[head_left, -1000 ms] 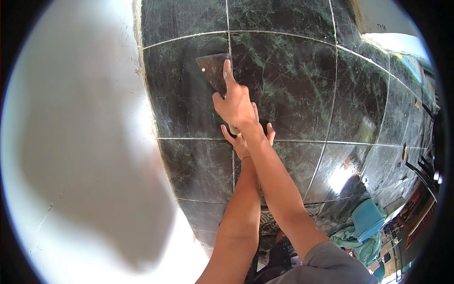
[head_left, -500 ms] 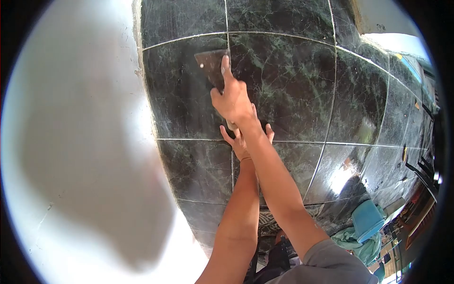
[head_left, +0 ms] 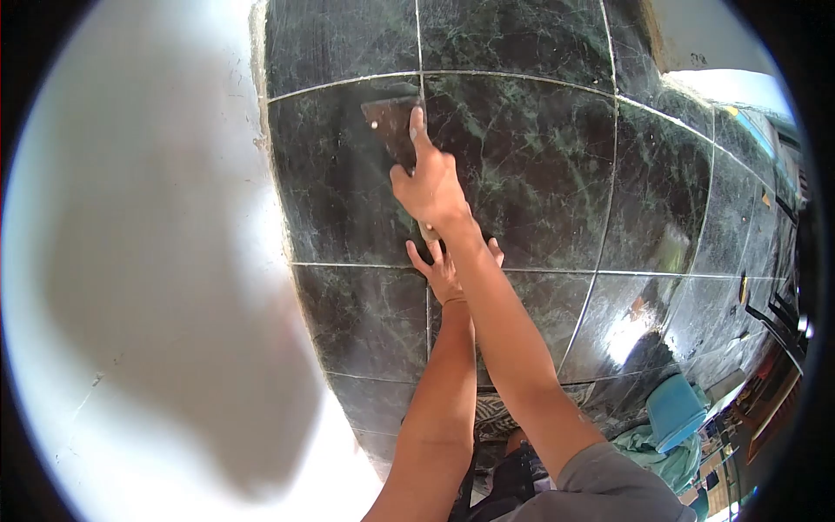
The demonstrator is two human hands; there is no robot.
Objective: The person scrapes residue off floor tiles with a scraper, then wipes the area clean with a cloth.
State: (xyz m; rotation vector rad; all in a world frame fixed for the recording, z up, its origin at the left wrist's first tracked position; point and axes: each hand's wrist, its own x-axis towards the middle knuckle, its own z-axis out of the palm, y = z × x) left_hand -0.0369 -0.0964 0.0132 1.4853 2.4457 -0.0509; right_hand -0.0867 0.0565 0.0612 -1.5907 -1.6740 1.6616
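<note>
A scraper (head_left: 388, 127) with a wide, worn metal blade lies low over the dark green marbled floor tiles (head_left: 531, 174). My right hand (head_left: 431, 187) is closed round its handle, index finger stretched along the blade's right edge. That edge runs beside the pale grout joint (head_left: 423, 87), close below where two joints cross. My left hand (head_left: 445, 277) rests on the tiles behind the right one, its fingers spread. The right wrist covers part of it, and the handle's light end shows just above its fingers.
A white wall (head_left: 165, 261) borders the tiles on the left. At the lower right are a blue plastic stool-like object (head_left: 676, 409) and a green cloth (head_left: 665, 457). A patterned mat (head_left: 496, 416) lies near my knees. Dark furniture legs (head_left: 778, 335) stand at the far right.
The scraper and right hand have slid slightly forward along the joint, toward the crossing. My left hand stays in place on the tiles. The view has tipped a little.
</note>
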